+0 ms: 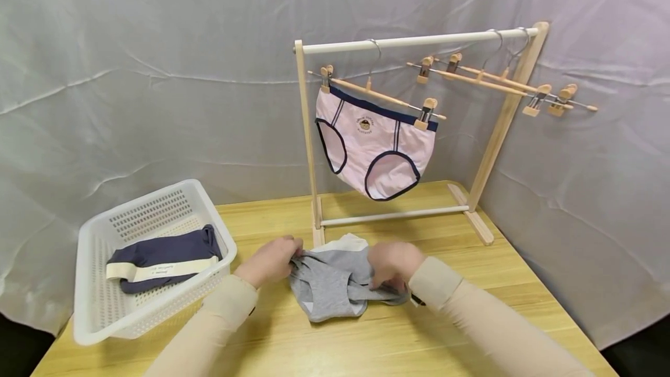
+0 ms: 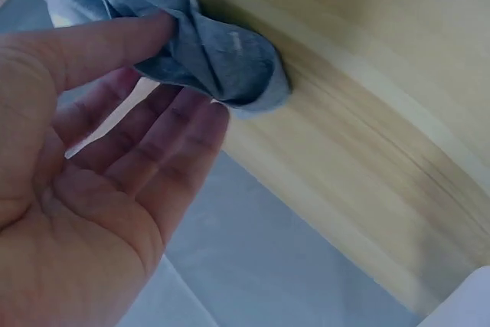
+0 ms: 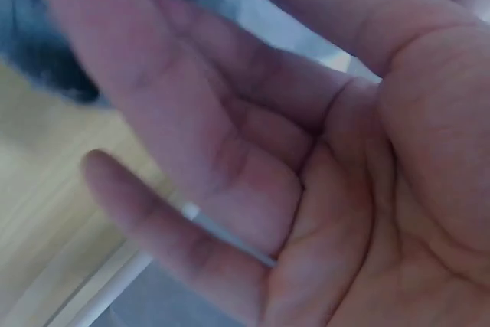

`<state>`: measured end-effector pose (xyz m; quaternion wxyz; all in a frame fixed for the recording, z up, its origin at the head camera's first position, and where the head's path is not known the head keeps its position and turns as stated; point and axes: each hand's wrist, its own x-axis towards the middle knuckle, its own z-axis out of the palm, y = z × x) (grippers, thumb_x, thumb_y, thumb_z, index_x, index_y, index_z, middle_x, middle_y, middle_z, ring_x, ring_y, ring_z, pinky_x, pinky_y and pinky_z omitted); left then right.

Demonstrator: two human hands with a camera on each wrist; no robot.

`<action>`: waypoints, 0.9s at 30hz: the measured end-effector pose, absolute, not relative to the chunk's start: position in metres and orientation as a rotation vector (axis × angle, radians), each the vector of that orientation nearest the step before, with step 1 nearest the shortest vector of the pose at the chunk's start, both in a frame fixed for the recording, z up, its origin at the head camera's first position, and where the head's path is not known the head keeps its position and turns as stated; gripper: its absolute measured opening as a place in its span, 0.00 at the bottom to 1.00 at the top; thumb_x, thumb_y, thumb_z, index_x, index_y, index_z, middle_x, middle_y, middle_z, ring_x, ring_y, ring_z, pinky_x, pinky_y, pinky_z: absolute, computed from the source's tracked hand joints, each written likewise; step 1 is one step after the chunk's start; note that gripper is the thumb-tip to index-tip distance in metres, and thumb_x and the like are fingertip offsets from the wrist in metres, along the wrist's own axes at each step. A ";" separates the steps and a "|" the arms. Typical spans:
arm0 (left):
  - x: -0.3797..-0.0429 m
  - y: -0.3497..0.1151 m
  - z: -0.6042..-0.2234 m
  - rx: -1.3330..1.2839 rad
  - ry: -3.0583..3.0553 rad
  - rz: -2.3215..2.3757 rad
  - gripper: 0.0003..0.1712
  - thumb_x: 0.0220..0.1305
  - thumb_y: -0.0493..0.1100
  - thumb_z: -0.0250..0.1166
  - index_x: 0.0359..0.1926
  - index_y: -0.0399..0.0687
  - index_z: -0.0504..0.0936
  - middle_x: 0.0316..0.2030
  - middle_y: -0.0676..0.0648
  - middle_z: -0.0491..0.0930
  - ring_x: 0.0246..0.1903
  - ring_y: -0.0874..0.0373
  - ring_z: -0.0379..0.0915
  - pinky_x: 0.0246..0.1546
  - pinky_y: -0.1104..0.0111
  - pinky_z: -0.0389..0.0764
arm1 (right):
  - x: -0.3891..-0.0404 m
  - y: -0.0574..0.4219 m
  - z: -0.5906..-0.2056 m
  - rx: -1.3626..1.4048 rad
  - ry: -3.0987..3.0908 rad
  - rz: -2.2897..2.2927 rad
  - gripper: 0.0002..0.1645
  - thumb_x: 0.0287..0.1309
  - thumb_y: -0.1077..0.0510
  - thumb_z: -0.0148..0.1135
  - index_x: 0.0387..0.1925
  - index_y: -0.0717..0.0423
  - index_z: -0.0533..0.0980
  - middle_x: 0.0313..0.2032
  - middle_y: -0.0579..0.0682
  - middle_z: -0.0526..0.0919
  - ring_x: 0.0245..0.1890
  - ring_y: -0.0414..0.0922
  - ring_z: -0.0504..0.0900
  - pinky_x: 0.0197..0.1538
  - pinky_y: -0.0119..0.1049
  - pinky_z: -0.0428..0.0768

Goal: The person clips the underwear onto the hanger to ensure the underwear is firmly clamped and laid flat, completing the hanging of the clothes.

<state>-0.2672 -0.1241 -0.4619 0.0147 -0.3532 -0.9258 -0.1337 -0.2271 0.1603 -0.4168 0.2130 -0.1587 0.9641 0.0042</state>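
Observation:
A pair of grey briefs [image 1: 327,290] with a whitish section at the back lies rumpled on the table. At their left edge my left hand [image 1: 273,260] pinches a fold; the left wrist view shows the thumb pressed on the bunched cloth [image 2: 237,67], fingers behind it. My right hand [image 1: 396,263] is over the right side of the briefs. In the right wrist view its fingers [image 3: 153,89] are spread and loosely bent, with blurred cloth beyond their tips. Pink briefs [image 1: 356,144] with navy trim hang from a clip hanger [image 1: 384,96] behind.
A wooden rack [image 1: 306,132] with a white top rail [image 1: 419,42] stands at the back. Two more clip hangers [image 1: 481,79] hang bare at its right end. To the left, a white plastic basket [image 1: 209,208] holds a folded navy garment [image 1: 167,252] with a cream band.

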 end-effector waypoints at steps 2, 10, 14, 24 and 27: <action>-0.270 -0.126 -0.461 -1.092 -2.871 -0.440 0.16 0.57 0.24 0.69 0.44 0.39 0.79 0.34 0.43 0.82 0.33 0.52 0.79 0.38 0.56 0.84 | -0.234 0.162 -0.416 -0.538 2.771 -0.007 0.23 0.62 0.52 0.77 0.16 0.52 0.76 0.18 0.49 0.85 0.22 0.48 0.88 0.36 0.43 0.86; -0.273 -0.130 -0.463 -1.044 -2.882 -0.406 0.10 0.62 0.29 0.70 0.42 0.46 0.82 0.37 0.46 0.83 0.34 0.53 0.79 0.35 0.56 0.82 | -0.266 0.157 -0.439 -0.785 3.086 -0.009 0.13 0.60 0.56 0.78 0.45 0.50 0.86 0.39 0.52 0.90 0.38 0.57 0.89 0.38 0.57 0.87; -0.272 -0.131 -0.462 -1.026 -2.884 -0.389 0.15 0.59 0.30 0.75 0.30 0.51 0.77 0.30 0.52 0.76 0.30 0.58 0.72 0.29 0.63 0.75 | -0.276 0.154 -0.450 -0.777 3.071 0.009 0.09 0.61 0.58 0.77 0.42 0.50 0.84 0.37 0.52 0.88 0.37 0.55 0.87 0.37 0.55 0.86; -0.263 -0.141 -0.455 -1.045 -2.649 -0.359 0.20 0.52 0.26 0.73 0.24 0.52 0.72 0.24 0.56 0.69 0.25 0.62 0.63 0.25 0.71 0.66 | -0.283 0.166 -0.453 -0.768 3.085 0.028 0.27 0.58 0.63 0.70 0.16 0.42 0.63 0.20 0.41 0.65 0.24 0.42 0.66 0.28 0.41 0.67; -0.256 -0.146 -0.451 -1.065 -2.569 -0.319 0.22 0.49 0.25 0.73 0.24 0.52 0.71 0.25 0.55 0.67 0.25 0.62 0.62 0.25 0.71 0.65 | -0.280 0.174 -0.448 -0.764 3.095 0.026 0.28 0.58 0.62 0.72 0.15 0.44 0.63 0.19 0.41 0.65 0.24 0.42 0.65 0.27 0.41 0.67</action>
